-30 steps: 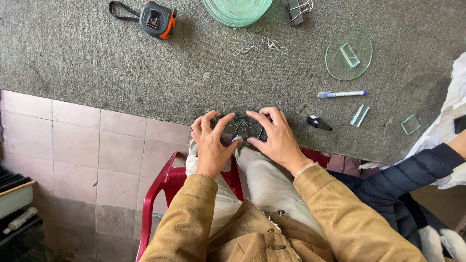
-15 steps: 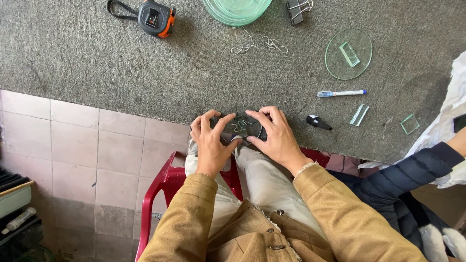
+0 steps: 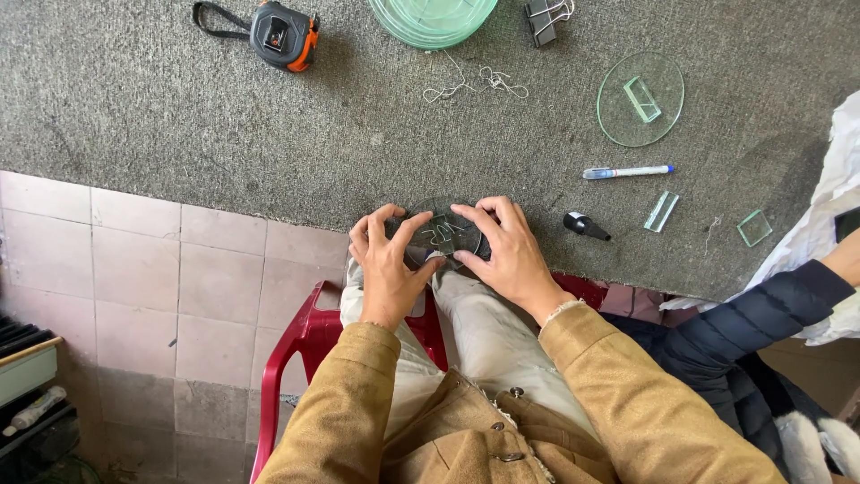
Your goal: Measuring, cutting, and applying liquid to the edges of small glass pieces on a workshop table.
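Two bare hands are meeting at the near edge of a counter [image 3: 179, 116] covered in coarse grey carpet-like fabric. The left hand [image 3: 390, 269] and the right hand [image 3: 506, 255] are each closing their grip on a small round glass disc [image 3: 441, 235], clear and dark-looking against the fabric, with a loose bit of pale wire or thread showing on its face. Fingers are curling over the disc's rim from both sides, thumbs pressing near its lower edge; the disc is lying right at the counter's lip, above the person's lap.

Farther back, a larger clear glass disc [image 3: 640, 99] with a greenish edge is resting flat, carrying a small rectangular glass block. A white marker pen [image 3: 627, 171] with a blue cap is lying just below it. Near the right hand, a small black cap-like piece [image 3: 584, 225] is sitting beside a narrow glass strip [image 3: 661, 211], and a small square glass tile [image 3: 754, 228] is lying further right. A stack of green-tinted glass rounds [image 3: 433, 18] is showing at the top edge, with tangled white string [image 3: 475, 83] below it and a black binder clip [image 3: 544, 18] beside it. A black and orange tape measure [image 3: 282, 34] is lying at the upper left. A red plastic chair [image 3: 300, 345] is standing on pale pink tiles. Another person's dark quilted sleeve [image 3: 761, 318] is reaching in at the right.
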